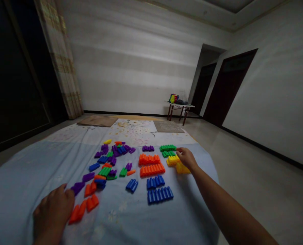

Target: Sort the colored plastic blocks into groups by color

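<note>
My right hand [186, 156] reaches over the right side of the table, its thumb and forefinger pinched at the right end of a row of green bullet-shaped plastic pieces [167, 148]. Just under that hand are yellow pieces [172, 160], partly covered by the wrist. My left hand [54, 209] rests on the cloth at the near left, fingers loosely extended. Its fingertips are beside a purple piece [77, 188] and orange pieces [78, 211]. Rows of orange [152, 170] and blue pieces [160, 195] lie side by side in the middle.
Mixed loose pieces [104, 171] are scattered left of the rows, with a small blue group [132, 185] between. A pale blue flowered cloth [120, 221] covers the table. Two mats [168, 126] lie at its far edge. Beyond stands a small table [180, 104] by the wall.
</note>
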